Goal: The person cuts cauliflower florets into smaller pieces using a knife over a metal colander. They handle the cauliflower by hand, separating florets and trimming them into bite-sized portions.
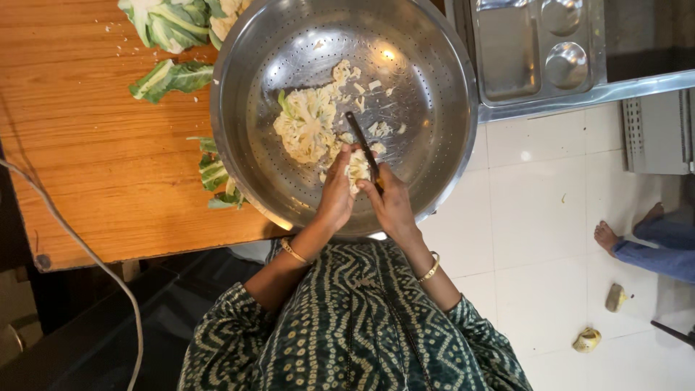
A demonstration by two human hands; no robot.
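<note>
- Left hand [337,194] grip clenched on cauliflower piece [357,168], held over steel colander [246,108] so cuttings drop inside.
- Right hand [393,203] grasps knife [362,145], blade at the piece.
- Leaves [172,77] lie left on bench [94,159].

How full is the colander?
Mostly empty. The colander holds one large cauliflower piece and a few small bits near its middle; most of its perforated steel wall and bottom shows bare.

Pale cauliflower floret [356,168] held upright above perforated steel colander [434,145].
</note>
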